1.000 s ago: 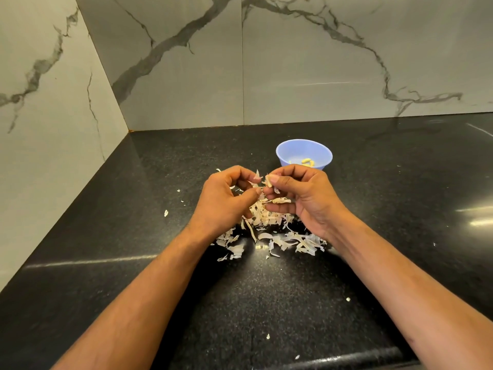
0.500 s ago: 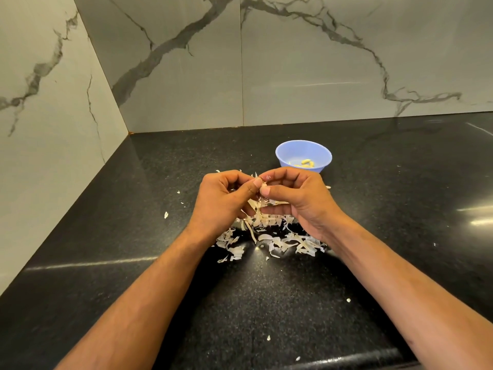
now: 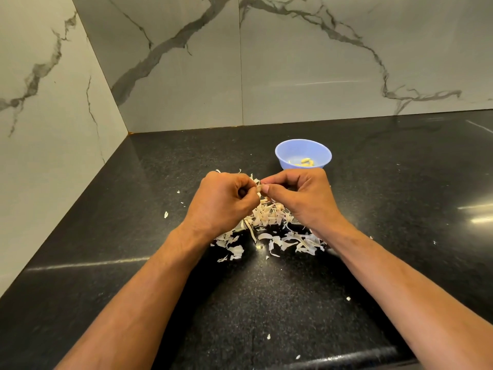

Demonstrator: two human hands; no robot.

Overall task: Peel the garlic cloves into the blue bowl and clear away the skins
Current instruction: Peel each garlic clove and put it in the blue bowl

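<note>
My left hand [image 3: 222, 200] and my right hand [image 3: 298, 194] meet above the counter and both pinch one small garlic clove [image 3: 259, 188], mostly hidden between the fingertips. Under the hands lies a heap of pale garlic skins [image 3: 269, 222] on the black counter. Just behind my right hand stands the blue bowl [image 3: 303, 154], holding a few peeled yellowish cloves [image 3: 305, 162].
The black speckled counter [image 3: 266, 303] runs into a corner of marble-patterned walls [image 3: 173, 76] at the back and left. Stray skin flakes [image 3: 166, 214] lie scattered left of the pile and near the front edge [image 3: 346, 355].
Both hands have dropped slightly and closed in tighter; the fingertips that worked a little apart now pinch the clove together. The bowl and skin pile stay put.
</note>
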